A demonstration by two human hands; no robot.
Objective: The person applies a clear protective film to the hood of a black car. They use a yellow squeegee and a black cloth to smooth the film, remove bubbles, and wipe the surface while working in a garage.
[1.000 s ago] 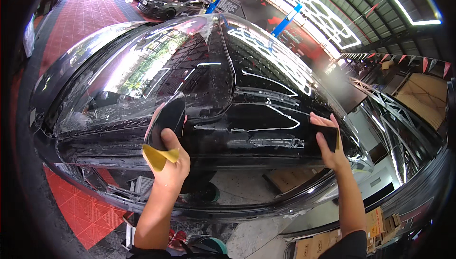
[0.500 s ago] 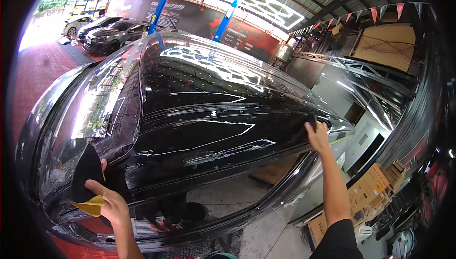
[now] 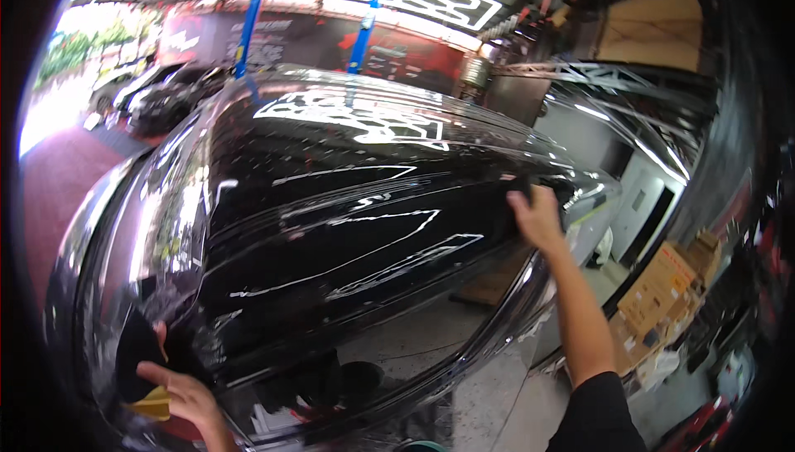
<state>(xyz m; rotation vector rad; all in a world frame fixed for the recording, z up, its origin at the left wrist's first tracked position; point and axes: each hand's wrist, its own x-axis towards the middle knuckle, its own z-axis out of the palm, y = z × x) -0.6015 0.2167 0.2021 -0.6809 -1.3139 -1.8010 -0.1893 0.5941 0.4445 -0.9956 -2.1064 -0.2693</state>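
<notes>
A glossy black car roof [image 3: 331, 228] stretches across the middle, dotted with water drops and streaked with reflections. My left hand [image 3: 186, 394] is at the lower left, beside the windshield edge. Its thumb and fingers pinch a flat black sheet-like piece [image 3: 139, 348] with a yellow part [image 3: 152, 405] at its lower end. At the roof's far right end, my right hand [image 3: 540, 216] is closed around a small dark piece [image 3: 520, 190] against the surface. Blur and the fingers hide most of that piece, so its kind cannot be made out.
Cardboard boxes [image 3: 657, 290] are stacked to the right, beyond my right arm. Blue lift posts [image 3: 361, 38] rise behind the car. Several parked cars [image 3: 166, 96] stand at the far left on red floor. A dark bucket [image 3: 361, 379] shows below the roof's near edge.
The whole view has shifted and tilted. My right hand is still at the roof's right end, and my left hand appears lower, still holding the black and yellow piece.
</notes>
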